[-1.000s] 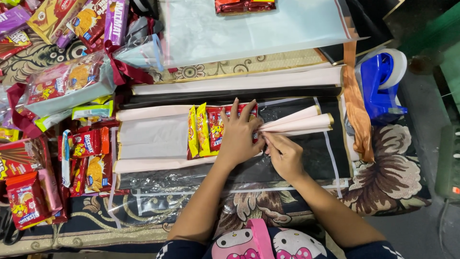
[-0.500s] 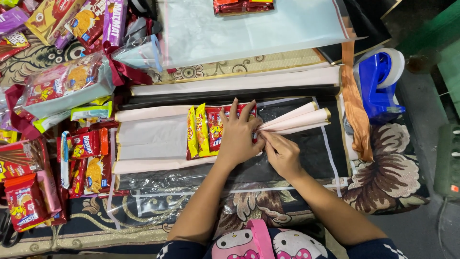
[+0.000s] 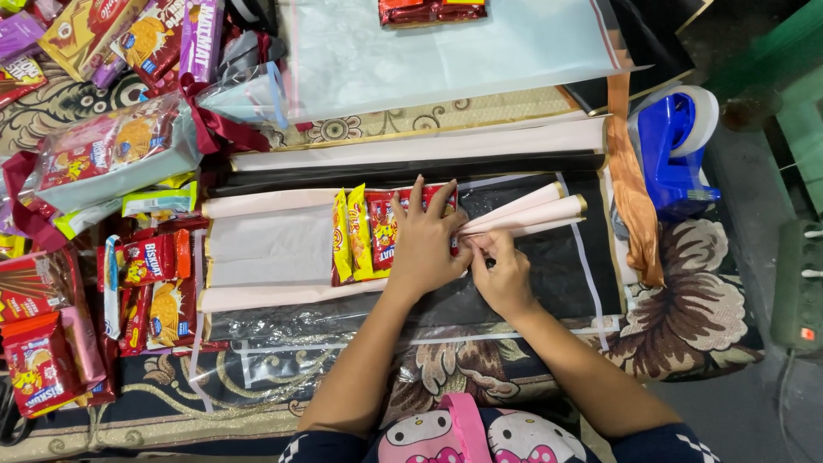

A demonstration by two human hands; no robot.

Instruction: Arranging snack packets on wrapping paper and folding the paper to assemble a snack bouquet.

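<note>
My left hand lies flat, fingers spread, on a row of red and yellow snack packets that rest on a pale pink wrapping sheet. To its right, my right hand pinches the gathered, pleated end of the pink sheet, which fans out to the right over black wrapping paper. The two hands touch each other at the gather.
A blue tape dispenser and an orange ribbon lie at the right. Several snack packets are piled on the left. A light blue sheet lies at the back. A power strip sits at the far right.
The pleated pink end has been drawn tighter under my right fingers. Both hands stay in nearly the same place.
</note>
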